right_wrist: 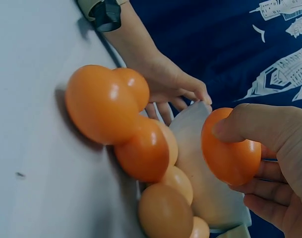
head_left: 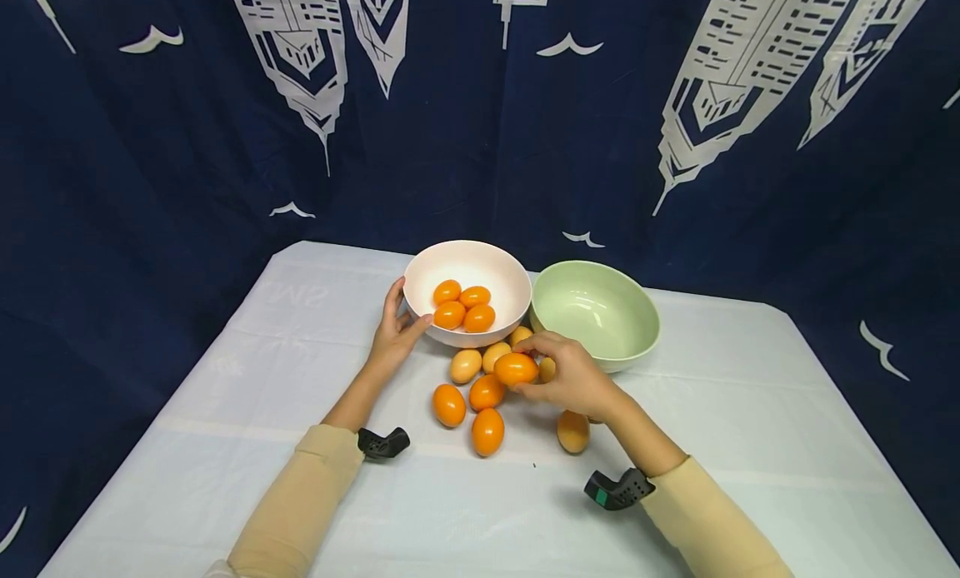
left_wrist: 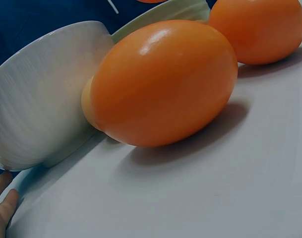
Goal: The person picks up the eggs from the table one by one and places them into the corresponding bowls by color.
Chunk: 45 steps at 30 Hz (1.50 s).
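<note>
I had the right hand (head_left: 576,376) clamped, thumb against fingers, round an orange egg (head_left: 514,368), just in front of the pale pink bowl (head_left: 498,278). The left hand (head_left: 390,338) gripped that bowl's left side; 4 more orange eggs (head_left: 449,315) lay inside it. I judged that a loose pinch could let the glossy egg slip onto the tan eggs (head_left: 466,366) in front of the bowl, while uneven left-hand pressure might tip it.
</note>
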Each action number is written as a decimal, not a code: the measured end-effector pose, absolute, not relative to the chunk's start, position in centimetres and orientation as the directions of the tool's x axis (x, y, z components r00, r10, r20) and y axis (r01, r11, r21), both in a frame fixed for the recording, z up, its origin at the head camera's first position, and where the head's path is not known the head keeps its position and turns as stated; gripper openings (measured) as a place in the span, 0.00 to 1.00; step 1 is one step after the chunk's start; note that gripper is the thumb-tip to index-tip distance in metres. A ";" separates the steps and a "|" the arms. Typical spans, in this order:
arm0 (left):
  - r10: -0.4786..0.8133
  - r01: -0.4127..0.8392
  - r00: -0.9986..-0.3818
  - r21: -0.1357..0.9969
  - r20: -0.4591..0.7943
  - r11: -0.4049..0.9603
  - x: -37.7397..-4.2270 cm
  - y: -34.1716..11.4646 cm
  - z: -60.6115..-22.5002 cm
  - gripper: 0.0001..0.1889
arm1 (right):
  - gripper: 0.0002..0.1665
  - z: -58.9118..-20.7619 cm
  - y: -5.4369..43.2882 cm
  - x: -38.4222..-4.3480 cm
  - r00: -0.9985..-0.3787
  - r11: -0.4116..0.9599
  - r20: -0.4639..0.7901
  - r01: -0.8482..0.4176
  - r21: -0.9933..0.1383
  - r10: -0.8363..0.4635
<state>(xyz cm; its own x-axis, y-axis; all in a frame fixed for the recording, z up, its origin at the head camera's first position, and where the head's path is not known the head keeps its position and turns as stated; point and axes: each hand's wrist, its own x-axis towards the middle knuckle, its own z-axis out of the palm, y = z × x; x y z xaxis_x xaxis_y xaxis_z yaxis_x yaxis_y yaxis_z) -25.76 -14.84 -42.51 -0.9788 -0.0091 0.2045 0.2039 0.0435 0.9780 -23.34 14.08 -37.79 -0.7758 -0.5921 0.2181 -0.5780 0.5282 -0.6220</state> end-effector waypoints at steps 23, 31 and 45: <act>-0.011 0.219 -0.976 0.975 0.220 0.036 -25.9 -14.9 -42.6 0.42 | 0.24 -35.1 10.5 -26.8 -0.763 0.513 0.269 -0.609 -0.605 -0.588; -0.011 0.218 -0.976 0.975 0.218 0.043 -25.9 -14.9 -42.6 0.42 | 0.24 -35.2 9.1 -28.4 -0.793 0.538 0.248 -0.572 -0.620 -0.557; -0.019 0.217 -0.976 0.976 0.218 0.033 -27.9 -15.4 -45.6 0.43 | 0.26 -36.3 7.7 -30.5 -0.797 0.563 0.241 -0.572 -0.597 -0.554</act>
